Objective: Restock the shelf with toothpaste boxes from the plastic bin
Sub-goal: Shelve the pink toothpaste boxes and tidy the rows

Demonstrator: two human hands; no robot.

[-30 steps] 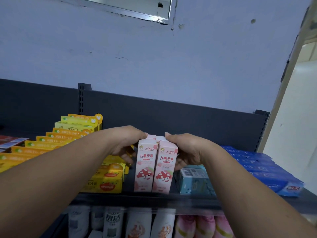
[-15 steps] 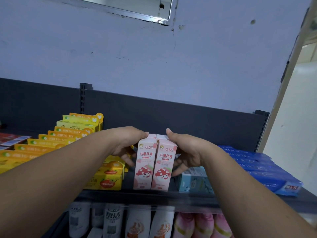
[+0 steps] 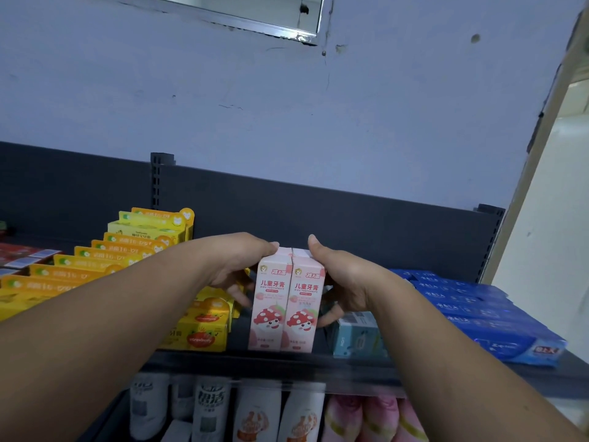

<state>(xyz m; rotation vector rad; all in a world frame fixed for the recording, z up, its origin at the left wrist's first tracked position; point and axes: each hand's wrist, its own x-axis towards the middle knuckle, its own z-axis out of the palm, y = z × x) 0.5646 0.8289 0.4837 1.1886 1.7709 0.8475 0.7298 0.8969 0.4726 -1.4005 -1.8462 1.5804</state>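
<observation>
Two pink kids' toothpaste boxes stand upright side by side on the dark top shelf (image 3: 318, 365), near its front edge: the left pink box (image 3: 270, 301) and the right pink box (image 3: 303, 307). My left hand (image 3: 237, 266) grips the left box, thumb on its top and fingers down its left side. My right hand (image 3: 342, 282) grips the right box the same way from the right. The plastic bin is out of view.
Yellow toothpaste boxes (image 3: 127, 250) fill the shelf's left side, with small yellow strawberry boxes (image 3: 204, 327) beside the pink pair. A light blue box (image 3: 358, 334) and blue boxes (image 3: 471, 307) lie to the right. Bottles (image 3: 255, 413) stand on the shelf below.
Both hands have stayed on the two pink boxes and pushed them slightly back on the shelf. The view has tilted a little.
</observation>
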